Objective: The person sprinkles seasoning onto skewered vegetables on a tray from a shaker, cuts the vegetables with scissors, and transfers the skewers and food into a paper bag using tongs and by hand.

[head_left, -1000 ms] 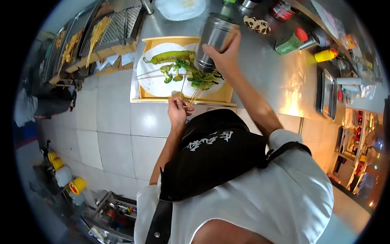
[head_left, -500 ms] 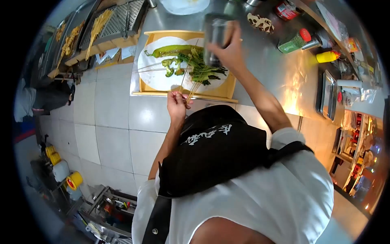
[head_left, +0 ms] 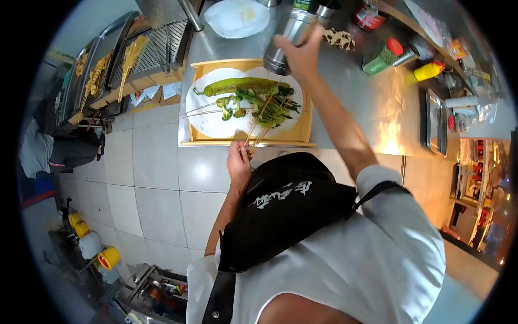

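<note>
My left hand (head_left: 239,162), at the near edge of a wooden tray (head_left: 216,143), is closed around the ends of several thin bamboo skewers. Those skewers run up to the leafy greens (head_left: 272,108) lying on white paper (head_left: 202,121) in the tray. My right hand (head_left: 303,56) grips a metal shaker (head_left: 294,32), tilted above the tray's far right side, its lower end toward the greens. Behind the greens lies a long green pepper (head_left: 232,85). Skewered broccoli (head_left: 225,107) sits to their left.
A white plate (head_left: 237,19) stands behind the tray. To the right are a green-labelled jar with a red lid (head_left: 383,56), a yellow bottle (head_left: 429,71) and a dark metal pan (head_left: 434,123). Skewer trays (head_left: 97,81) line the left, with a person's dark-clothed legs (head_left: 78,147) below.
The shaker, blurred and roughly upright before, now leans with its lower end to the left and sits farther back over the tray. My left hand still holds the skewers. The view has shifted slightly.
</note>
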`<state>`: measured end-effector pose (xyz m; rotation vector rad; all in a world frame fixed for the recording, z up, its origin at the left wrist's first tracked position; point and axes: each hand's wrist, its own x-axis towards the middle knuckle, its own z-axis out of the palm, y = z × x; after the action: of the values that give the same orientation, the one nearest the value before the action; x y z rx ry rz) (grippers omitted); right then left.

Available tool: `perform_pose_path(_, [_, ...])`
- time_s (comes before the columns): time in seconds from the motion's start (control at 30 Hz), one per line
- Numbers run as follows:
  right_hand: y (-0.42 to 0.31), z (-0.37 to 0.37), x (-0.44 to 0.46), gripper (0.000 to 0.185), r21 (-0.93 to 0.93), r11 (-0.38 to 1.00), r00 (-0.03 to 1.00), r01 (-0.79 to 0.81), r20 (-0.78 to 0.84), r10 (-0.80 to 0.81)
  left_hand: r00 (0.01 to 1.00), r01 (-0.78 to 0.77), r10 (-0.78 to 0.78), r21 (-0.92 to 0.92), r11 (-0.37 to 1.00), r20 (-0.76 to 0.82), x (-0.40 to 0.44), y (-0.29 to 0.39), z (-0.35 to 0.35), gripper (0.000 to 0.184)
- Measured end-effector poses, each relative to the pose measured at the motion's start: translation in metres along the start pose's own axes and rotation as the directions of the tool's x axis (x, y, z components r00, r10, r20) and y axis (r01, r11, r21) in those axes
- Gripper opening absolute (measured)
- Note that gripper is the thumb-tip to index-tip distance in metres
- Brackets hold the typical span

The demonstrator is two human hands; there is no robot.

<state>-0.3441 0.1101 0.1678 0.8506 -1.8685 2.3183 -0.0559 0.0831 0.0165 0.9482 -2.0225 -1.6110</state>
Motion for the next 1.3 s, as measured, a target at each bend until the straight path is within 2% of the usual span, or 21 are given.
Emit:
perform_pose_path(0.03, [-0.007,-0.004,-0.002,0.089,0.164,0.985,0.998,-0.061,-0.017,0.065,0.998,-0.052,0.055,0.156,0.986,-0.016,-0.005,-0.002,-0.001,0.015])
perform_pose_path(0.1, [0.017,-0.013,-0.003,0.085,-0.255,0.966,0.994,0.038,0.113,-0.009,0.994,-0.106,0.106,0.324,0.940,0.016,-0.011,0.002,-0.007,0.015])
perform_pose_path(0.17, [0.043,-0.024,-0.003,0.106,-0.404,0.898,0.983,0.172,0.125,-0.132,0.992,-0.128,0.104,0.461,0.878,0.077,-0.013,0.007,-0.012,0.014])
perform_pose_path(0.23, [0.002,-0.020,-0.004,0.108,-0.094,0.996,0.999,0.000,0.039,0.004,0.986,-0.163,0.107,0.629,0.760,0.126,-0.016,0.008,-0.012,0.016])
perform_pose_path(0.27, [-0.012,-0.021,-0.014,0.110,0.068,0.992,0.994,-0.108,0.005,0.108,0.979,-0.205,0.158,0.631,0.748,0.130,-0.022,0.008,-0.012,0.017])
perform_pose_path(0.37, [0.027,-0.035,-0.015,0.110,-0.400,0.916,0.993,0.023,0.117,0.026,0.934,-0.351,0.299,0.649,0.675,0.194,-0.014,0.006,-0.020,0.018])
perform_pose_path(0.4, [0.024,-0.040,-0.013,0.111,-0.207,0.977,0.990,-0.048,0.117,0.074,0.927,-0.368,0.316,0.653,0.662,0.201,-0.013,0.007,-0.018,0.018])
perform_pose_path(0.5, [0.029,-0.042,-0.022,0.109,-0.429,0.896,0.988,0.116,0.146,-0.058,0.955,-0.295,0.220,0.689,0.662,0.198,-0.027,0.004,-0.012,0.017])
perform_pose_path(0.53, [0.007,-0.033,-0.031,0.108,-0.462,0.872,0.936,-0.163,0.207,0.284,0.961,-0.277,0.186,0.721,0.635,0.205,-0.026,0.009,-0.009,0.016])
perform_pose_path(0.63, [-0.005,-0.024,-0.040,0.109,0.021,0.988,0.970,-0.150,0.196,0.143,0.946,-0.318,0.267,0.696,0.644,0.185,-0.013,0.018,0.006,0.016])
perform_pose_path(0.67, [-0.005,-0.018,-0.046,0.113,0.010,0.977,0.963,-0.212,0.170,0.208,0.954,-0.297,0.235,0.696,0.654,0.186,-0.014,0.018,0.010,0.017])
perform_pose_path(0.77, [0.029,-0.006,-0.055,0.114,-0.350,0.933,0.908,0.086,0.413,0.071,0.937,-0.348,0.257,0.723,0.597,0.239,-0.009,0.007,0.005,0.022])
perform_pose_path(0.8, [0.020,-0.001,-0.056,0.112,-0.179,0.984,0.945,0.026,0.325,0.034,0.938,-0.342,0.254,0.740,0.579,0.235,-0.006,0.005,0.006,0.023])
perform_pose_path(0.9, [0.026,0.018,-0.044,0.112,-0.161,0.987,0.989,0.004,0.148,0.020,0.951,-0.309,0.226,0.713,0.629,0.212,-0.016,-0.004,0.012,0.024])
perform_pose_path(0.93, [0.007,0.026,-0.038,0.114,-0.263,0.961,0.947,-0.091,0.276,0.165,0.949,-0.316,0.215,0.722,0.616,0.232,-0.018,-0.002,0.011,0.024])
perform_pose_path(1.03, [-0.003,0.044,-0.031,0.114,0.087,0.990,0.984,-0.109,0.148,0.095,0.941,-0.329,0.275,0.721,0.610,0.197,-0.004,0.002,0.012,0.027])
perform_pose_path(1.07, [0.021,0.051,-0.025,0.112,0.072,0.996,0.989,0.054,0.132,-0.064,0.949,-0.311,0.255,0.702,0.640,0.188,-0.004,0.000,0.013,0.028])
perform_pose_path(1.1, [0.021,0.052,-0.026,0.112,-0.356,0.911,0.963,0.209,0.237,-0.128,0.955,-0.295,0.222,0.686,0.666,0.195,-0.011,0.002,0.011,0.030])
perform_pose_path(1.13, [0.033,0.052,-0.032,0.112,-0.361,0.916,0.952,0.173,0.299,-0.062,0.972,-0.212,0.072,0.710,0.671,0.222,-0.011,0.012,0.005,0.030])
perform_pose_path(1.27, [0.016,0.055,-0.027,0.113,0.019,0.999,0.993,0.027,0.112,-0.029,0.930,-0.325,0.352,0.693,0.643,0.109,-0.006,0.000,-0.015,0.029])
perform_pose_path(1.3, [0.022,0.055,-0.030,0.113,-0.036,0.999,0.988,0.013,0.156,-0.008,0.953,-0.291,0.271,0.648,0.703,0.135,-0.001,0.015,-0.033,0.028])
